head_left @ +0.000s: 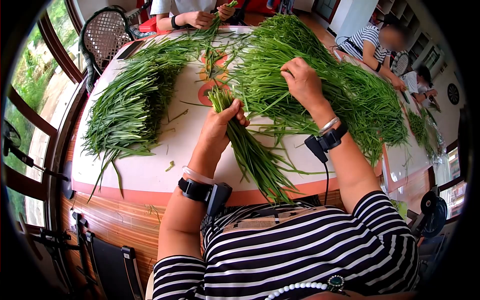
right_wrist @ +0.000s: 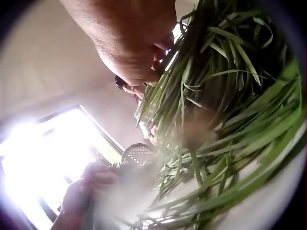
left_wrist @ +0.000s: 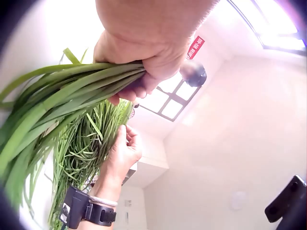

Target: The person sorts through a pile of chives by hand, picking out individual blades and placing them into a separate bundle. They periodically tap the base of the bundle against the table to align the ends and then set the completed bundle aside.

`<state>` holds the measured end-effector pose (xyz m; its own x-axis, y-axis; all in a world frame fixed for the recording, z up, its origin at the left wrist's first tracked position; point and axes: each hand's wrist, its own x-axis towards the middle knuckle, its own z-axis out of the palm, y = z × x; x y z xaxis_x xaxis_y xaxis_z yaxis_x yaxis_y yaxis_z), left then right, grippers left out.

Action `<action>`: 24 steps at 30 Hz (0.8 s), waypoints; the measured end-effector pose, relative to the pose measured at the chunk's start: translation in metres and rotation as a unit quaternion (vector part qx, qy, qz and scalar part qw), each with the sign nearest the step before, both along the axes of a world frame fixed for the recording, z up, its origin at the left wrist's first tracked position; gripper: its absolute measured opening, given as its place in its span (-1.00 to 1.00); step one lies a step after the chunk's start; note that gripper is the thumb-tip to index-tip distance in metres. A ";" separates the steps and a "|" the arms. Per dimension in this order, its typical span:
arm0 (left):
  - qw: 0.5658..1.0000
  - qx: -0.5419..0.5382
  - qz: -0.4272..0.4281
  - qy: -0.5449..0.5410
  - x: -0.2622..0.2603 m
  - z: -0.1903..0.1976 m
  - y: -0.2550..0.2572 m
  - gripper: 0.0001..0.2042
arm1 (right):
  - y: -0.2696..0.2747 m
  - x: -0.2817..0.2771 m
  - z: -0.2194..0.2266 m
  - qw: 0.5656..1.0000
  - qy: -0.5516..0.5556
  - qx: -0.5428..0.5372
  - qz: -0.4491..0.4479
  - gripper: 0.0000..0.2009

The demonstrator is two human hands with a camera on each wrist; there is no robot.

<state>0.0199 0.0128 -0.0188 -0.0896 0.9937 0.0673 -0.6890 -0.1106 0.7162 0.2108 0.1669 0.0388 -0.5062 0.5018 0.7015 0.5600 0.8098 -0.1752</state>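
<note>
My left hand (head_left: 222, 125) grips a bunch of green chives (head_left: 252, 155) near the cut ends, the long leaves trailing down toward the table's front edge. In the left wrist view the bunch (left_wrist: 72, 96) fans out from under that hand. My right hand (head_left: 303, 85) is at the large chive pile (head_left: 280, 50) on the right, thumb and fingers curled together. From the left wrist view, its fingertips pinch at chive stalks (left_wrist: 125, 112) on the pile's edge. The right wrist view shows the right hand (right_wrist: 139, 52) right against the pile, its fingertips partly hidden.
A neat heap of chives (head_left: 130, 100) lies on the left of the white table (head_left: 175, 145). Loose stalks are scattered between the heaps. Across the table another person's hands (head_left: 202, 19) hold chives; more people sit at the right. A wicker chair (head_left: 102, 37) stands back left.
</note>
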 end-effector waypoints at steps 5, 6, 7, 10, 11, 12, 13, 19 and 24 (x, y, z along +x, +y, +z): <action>1.000 -0.020 0.007 0.003 0.000 0.002 0.001 -0.88 | -0.013 -0.002 0.009 0.995 0.058 -0.055 0.065 -0.92; 1.000 -0.016 0.012 -0.012 0.002 0.003 0.001 -0.88 | -0.019 -0.006 0.008 0.991 0.072 -0.087 0.073 -0.91; 0.999 -0.014 0.018 -0.027 0.003 0.003 0.000 -0.87 | -0.025 -0.009 0.006 0.986 0.086 -0.120 0.082 -0.91; 0.997 -0.022 0.055 -0.040 0.005 -0.005 0.006 -0.84 | -0.046 -0.020 -0.001 0.969 0.079 -0.203 0.117 -0.92; 0.998 -0.023 0.058 -0.030 0.003 -0.012 0.009 -0.77 | -0.050 -0.024 -0.008 0.967 0.080 -0.204 0.132 -0.92; 0.998 -0.020 0.058 -0.021 0.003 -0.011 0.008 -0.75 | -0.056 -0.028 -0.012 0.970 0.069 -0.191 0.131 -0.91; 0.998 -0.017 0.055 -0.014 0.003 -0.009 0.007 -0.73 | -0.062 -0.031 -0.016 0.965 0.062 -0.216 0.136 -0.91; 0.997 -0.015 0.069 0.021 0.002 -0.007 0.006 -0.75 | -0.076 -0.033 -0.034 0.971 0.016 -0.183 0.151 -0.90; 0.991 -0.017 0.091 0.095 0.006 -0.003 0.003 -0.77 | -0.078 -0.038 -0.007 0.989 -0.014 0.046 0.140 -0.89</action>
<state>0.0258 0.0158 -0.0214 -0.2568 0.9642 0.0659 -0.5131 -0.1938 0.8362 0.1729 0.0893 0.0314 -0.6365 0.2748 0.7207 0.3156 0.9454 -0.0816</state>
